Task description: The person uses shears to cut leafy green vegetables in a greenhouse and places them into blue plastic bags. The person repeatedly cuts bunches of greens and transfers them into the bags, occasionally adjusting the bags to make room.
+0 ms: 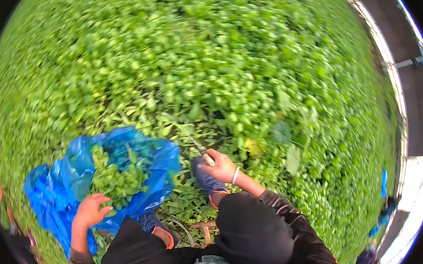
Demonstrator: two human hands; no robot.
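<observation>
A blue plastic bag (155, 181) lies open on the ground in front of my left knee, with cut leafy greens (120, 180) inside. At the near edge of its mouth is my left hand (93, 210), fingers apart beside the leaves and gripping nothing that I can make out. My right hand (218, 165) is closed around the pale, wrapped handle of a knife or sickle (208, 158). Its thin blade points up and to the left, over low plants; the tip blurs into the leaves. A white band circles my right wrist.
Dense leafy plants (209, 57) spread ahead and to both sides. My shoes (208, 180) stand among stems, with a wooden piece (205, 229) between my legs. Parts of another person (16, 236) show at the left rim. A pale curved edge (393, 69) borders the field at right.
</observation>
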